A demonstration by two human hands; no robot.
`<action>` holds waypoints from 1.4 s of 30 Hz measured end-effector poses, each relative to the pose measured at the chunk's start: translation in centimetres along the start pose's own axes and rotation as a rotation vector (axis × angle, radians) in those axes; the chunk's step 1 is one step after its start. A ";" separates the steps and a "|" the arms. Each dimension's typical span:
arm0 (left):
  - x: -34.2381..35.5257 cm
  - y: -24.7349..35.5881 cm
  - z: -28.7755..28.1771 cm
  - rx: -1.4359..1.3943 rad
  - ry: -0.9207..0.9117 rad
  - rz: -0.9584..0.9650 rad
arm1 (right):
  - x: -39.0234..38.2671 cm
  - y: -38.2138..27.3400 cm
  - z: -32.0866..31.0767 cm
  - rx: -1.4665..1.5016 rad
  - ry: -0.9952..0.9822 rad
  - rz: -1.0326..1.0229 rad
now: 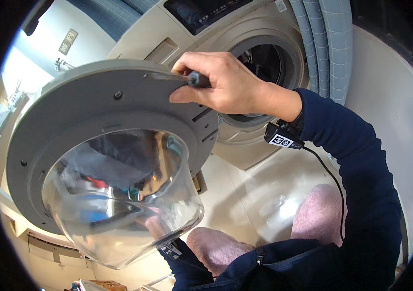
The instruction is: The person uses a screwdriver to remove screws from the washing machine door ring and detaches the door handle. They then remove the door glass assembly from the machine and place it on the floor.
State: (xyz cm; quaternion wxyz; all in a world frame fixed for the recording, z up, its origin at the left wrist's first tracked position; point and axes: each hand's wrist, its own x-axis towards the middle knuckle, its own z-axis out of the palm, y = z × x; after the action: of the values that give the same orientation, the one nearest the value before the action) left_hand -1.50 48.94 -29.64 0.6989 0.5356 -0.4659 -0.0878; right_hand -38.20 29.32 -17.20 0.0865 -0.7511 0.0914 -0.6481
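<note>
A large round washing machine door (66, 109), with a grey rim and a clear glass bowl (119, 213), fills the left side, tilted with its bowl toward me. My right hand (216, 80) is closed around the dark handle of a screwdriver (198, 79) at the door's upper edge. The thin shaft points left across the rim, and the thumb lies along the rim's face. My left hand (154, 224) shows only blurred through the glass, low behind the bowl; its fingers are hidden. Screw holes and slots mark the rim.
Behind stands a beige washing machine (260, 140) with its round drum opening uncovered. A blue checked curtain (335, 48) hangs beside it. My feet in pink fuzzy slippers (318, 213) are on the tiled floor (230, 194). A wall socket (68, 41) and tap (62, 64) are far left.
</note>
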 end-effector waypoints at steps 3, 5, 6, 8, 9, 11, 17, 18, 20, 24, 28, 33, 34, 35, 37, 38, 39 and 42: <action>-2.7 -0.7 -1.1 0.119 -0.029 -0.068 | -0.1 0.5 0.6 0.047 -0.045 0.024; -4.2 -1.0 -1.8 0.206 -0.056 -0.107 | -0.4 1.0 0.8 0.083 -0.108 0.150; -4.9 -1.1 -2.0 0.243 -0.072 -0.127 | -0.5 1.3 0.8 0.126 -0.133 0.187; -6.5 -1.0 -2.7 0.361 -0.113 -0.168 | -0.8 2.0 0.8 0.144 -0.133 0.240; -7.3 -0.9 -3.0 0.424 -0.140 -0.187 | -0.9 2.2 0.8 0.164 -0.138 0.262; -9.2 -0.7 -3.4 0.569 -0.209 -0.223 | -1.1 2.8 0.8 0.186 -0.094 0.230; -14.6 -0.1 -4.1 1.028 -0.433 -0.286 | -2.8 3.1 -0.3 0.192 -0.201 0.216; -15.1 -0.5 -4.3 1.085 -0.468 -0.287 | -3.3 3.2 -0.4 0.190 -0.205 0.209; -15.7 -1.9 -4.6 1.168 -0.535 -0.283 | -3.9 3.6 -0.6 0.181 -0.216 0.206; -16.3 -7.9 -5.4 0.961 -0.574 -0.277 | -5.1 4.8 0.1 0.143 -0.290 0.280; -19.4 -14.7 -5.2 0.036 -0.248 -0.839 | -6.6 5.1 3.0 0.194 -0.383 0.266; -26.0 -17.7 -5.5 -0.182 -0.174 -0.852 | -10.4 5.9 6.0 0.271 -0.537 0.340; -26.5 -18.2 -6.0 -0.900 0.071 -1.063 | -11.3 6.3 6.3 0.281 -0.565 0.345; -27.2 -18.7 -6.5 -1.670 0.532 -1.278 | -12.4 6.6 6.3 0.294 -0.599 0.366; -28.9 -20.2 -7.4 -2.682 1.285 -1.406 | -14.9 6.9 5.7 0.326 -0.597 0.384; -29.4 -21.2 -7.7 -2.734 1.190 -1.500 | -16.1 7.0 5.3 0.334 -0.608 0.400; -29.9 -22.2 -8.0 -2.719 1.012 -1.602 | -17.4 7.0 4.7 0.334 -0.632 0.427; -32.2 -24.2 -7.9 -3.342 1.191 -1.722 | -20.7 6.8 2.8 0.289 -0.685 0.519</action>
State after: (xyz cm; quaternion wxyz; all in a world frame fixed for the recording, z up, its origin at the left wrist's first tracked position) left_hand -4.22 64.26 -67.64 -0.2392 0.5426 -0.6600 0.4612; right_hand -38.59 27.89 -39.15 0.3756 -0.8546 0.1514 -0.3250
